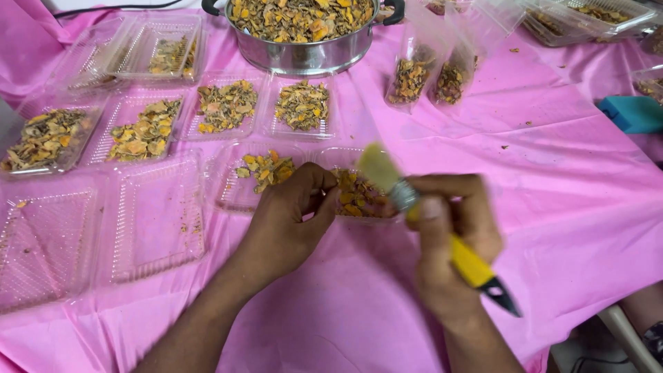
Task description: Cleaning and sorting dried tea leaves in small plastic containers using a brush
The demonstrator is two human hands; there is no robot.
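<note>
My right hand point(452, 235) grips a paintbrush point(428, 221) with a yellow handle, a metal ferrule and pale bristles that point up and left, blurred. My left hand point(290, 214) has its fingers curled and pinched over the near edge of a clear plastic tray point(231, 197) that holds dried yellow-brown flakes point(266, 169). A second clear tray of flakes point(359, 197) lies between my two hands, under the bristles. Whether my left fingers hold a flake is hidden.
A steel pot point(304, 55) full of flakes stands at the back. Several filled clear trays point(148, 128) and two open ones point(103, 228) lie at the left on the pink cloth point(552, 179). Two filled clear bags point(431, 79) stand behind. A teal object point(632, 114) sits at the right edge.
</note>
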